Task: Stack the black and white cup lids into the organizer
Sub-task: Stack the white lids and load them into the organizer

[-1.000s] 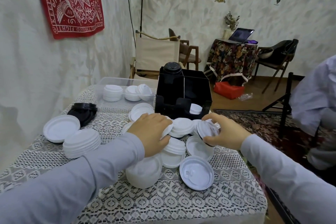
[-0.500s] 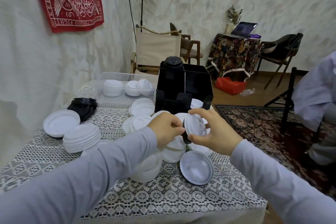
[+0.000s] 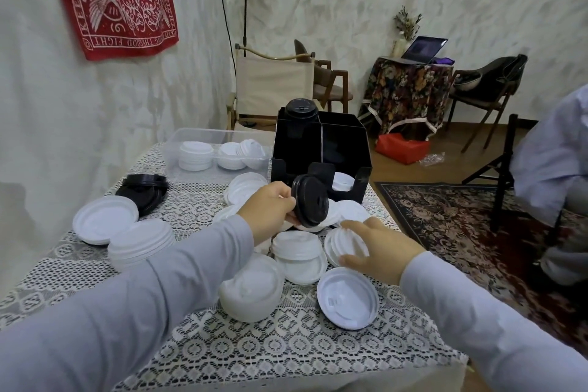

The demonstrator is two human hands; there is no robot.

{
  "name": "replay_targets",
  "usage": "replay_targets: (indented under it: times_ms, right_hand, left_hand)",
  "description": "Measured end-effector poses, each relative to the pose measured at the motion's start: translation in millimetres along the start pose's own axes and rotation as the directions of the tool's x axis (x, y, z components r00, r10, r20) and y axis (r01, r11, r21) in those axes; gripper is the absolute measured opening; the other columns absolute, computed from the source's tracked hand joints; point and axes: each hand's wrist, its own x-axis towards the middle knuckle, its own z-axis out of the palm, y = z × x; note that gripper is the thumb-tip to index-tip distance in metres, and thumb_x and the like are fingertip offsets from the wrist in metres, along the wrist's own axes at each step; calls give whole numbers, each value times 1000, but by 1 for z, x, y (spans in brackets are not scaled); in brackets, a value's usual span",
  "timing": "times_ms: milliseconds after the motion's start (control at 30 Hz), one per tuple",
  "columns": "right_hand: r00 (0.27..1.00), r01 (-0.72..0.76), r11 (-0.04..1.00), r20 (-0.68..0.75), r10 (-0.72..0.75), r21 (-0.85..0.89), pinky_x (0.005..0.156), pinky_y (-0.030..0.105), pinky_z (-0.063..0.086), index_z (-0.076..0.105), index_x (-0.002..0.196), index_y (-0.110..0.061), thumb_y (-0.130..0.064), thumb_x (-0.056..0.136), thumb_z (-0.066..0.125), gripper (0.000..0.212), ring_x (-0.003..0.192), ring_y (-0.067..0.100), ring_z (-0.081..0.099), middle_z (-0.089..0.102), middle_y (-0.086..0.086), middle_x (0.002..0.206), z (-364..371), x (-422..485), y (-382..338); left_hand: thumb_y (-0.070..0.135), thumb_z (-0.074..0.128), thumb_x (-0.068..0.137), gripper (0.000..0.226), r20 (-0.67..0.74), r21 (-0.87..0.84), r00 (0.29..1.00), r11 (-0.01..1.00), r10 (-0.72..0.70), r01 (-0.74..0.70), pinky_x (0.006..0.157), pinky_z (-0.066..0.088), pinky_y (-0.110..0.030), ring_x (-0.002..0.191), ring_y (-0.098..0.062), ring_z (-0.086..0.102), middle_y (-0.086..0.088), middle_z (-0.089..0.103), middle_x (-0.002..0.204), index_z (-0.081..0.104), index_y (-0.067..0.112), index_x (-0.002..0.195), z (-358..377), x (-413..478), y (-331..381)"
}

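Your left hand [image 3: 267,210] gripped a black lid [image 3: 310,200] by its edge, fingers closed around the rim, and held it tilted on its side above the heap of white lids [image 3: 296,251] in the middle of the table [image 3: 286,347]. The lid hung just in front of the black organizer [image 3: 321,149], not inside it. Your right hand [image 3: 378,248] lay palm-down on a small stack of white lids [image 3: 342,243] at the right of the heap, fingers spread and curled loosely over them; I could not tell whether it had truly gripped them or only rested there.

The organizer stood at the far side of the table, with a stack of black lids [image 3: 300,108] rising from its back left compartment and white lids [image 3: 343,181] showing low in its front right slot. More black lids [image 3: 143,191] lay in a loose pile near the left edge, beside a clear tub [image 3: 197,137] holding white lids. One white lid [image 3: 348,297] sat alone, upside down, nearest you.
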Motion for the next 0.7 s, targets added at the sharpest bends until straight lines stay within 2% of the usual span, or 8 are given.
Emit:
replay_targets:
  times_ms: [67, 167, 233, 333, 400, 500, 600, 700]
  right_hand:
    - [994, 37, 999, -105, -36, 1, 96, 41, 45, 19, 146, -37, -64, 86, 46, 71, 122, 22, 47, 33, -3, 145, -6, 0, -1]
    - [946, 229, 905, -301, -121, 357, 102, 35, 39, 22, 146, -35, -47, 86, 59, 72, 128, 14, 41, 32, -7, 146, -25, -4, -10]
    - [928, 344, 789, -315, -201, 510, 104, 29, 36, 17, 146, -37, -32, 79, 73, 88, 128, 6, 36, 30, -13, 143, -35, -7, -20]
    - [892, 434, 797, -324, -315, 421, 106, 20, 30, 11, 149, -31, -28, 70, 81, 105, 128, -1, 31, 26, -18, 139, -35, -8, -36]
    - [869, 454, 827, -369, -329, 331, 107, 24, 33, 16, 148, -27, -31, 69, 82, 103, 129, 6, 36, 31, -12, 142, -30, -7, -41]
    - [877, 402, 872, -393, -277, 280, 103, 31, 39, 27, 144, -25, -38, 67, 81, 95, 124, 15, 44, 40, -4, 137, -23, -5, -41]
    - [892, 345, 878, -406, -198, 331, 99, 34, 43, 33, 140, -26, -48, 64, 80, 92, 118, 14, 49, 48, -5, 130, -17, -2, -40]
    - [890, 371, 839, -412, -197, 399, 92, 32, 47, 42, 130, -31, -49, 61, 77, 80, 107, 10, 53, 55, -8, 117, -13, 1, -43]
  left_hand:
    - [-2, 35, 97, 27, 8, -68, 1000, 997, -30, 30, 54, 33, -22, 42, 0, 58, -8, 56, 66, 42, 11, 74, 0, 0, 0]
    - [-2, 33, 98, 29, -1, -102, 999, 993, -52, 52, 55, 35, -24, 39, -1, 55, -9, 52, 66, 44, 12, 75, -1, 2, -1]
    - [-2, 31, 98, 30, -4, -93, 998, 994, -55, 54, 55, 36, -25, 38, -2, 54, -8, 52, 64, 47, 13, 76, -1, 4, 1]
    - [1, 33, 98, 28, 18, -31, 997, 997, -70, 70, 59, 41, -28, 44, -10, 52, -7, 51, 61, 49, 13, 79, 0, 5, 3]
    - [1, 34, 97, 27, 16, 16, 997, 997, -71, 71, 60, 43, -29, 52, -16, 50, -9, 51, 64, 49, 13, 79, 2, 5, 3]
    - [2, 40, 94, 21, -17, 205, 999, 978, 29, -25, 71, 44, -27, 75, -17, 55, -7, 57, 91, 55, 14, 102, 0, 2, 1]
    - [11, 53, 88, 60, 189, 599, 945, 732, 265, -325, 100, 29, -18, 126, -16, 39, -2, 34, 142, 30, 16, 143, -6, -10, 1]
    - [22, 60, 84, 86, 397, 777, 856, 376, 330, -505, 114, 21, -30, 140, -18, 18, -2, 10, 155, 6, 17, 150, 0, -22, 3]
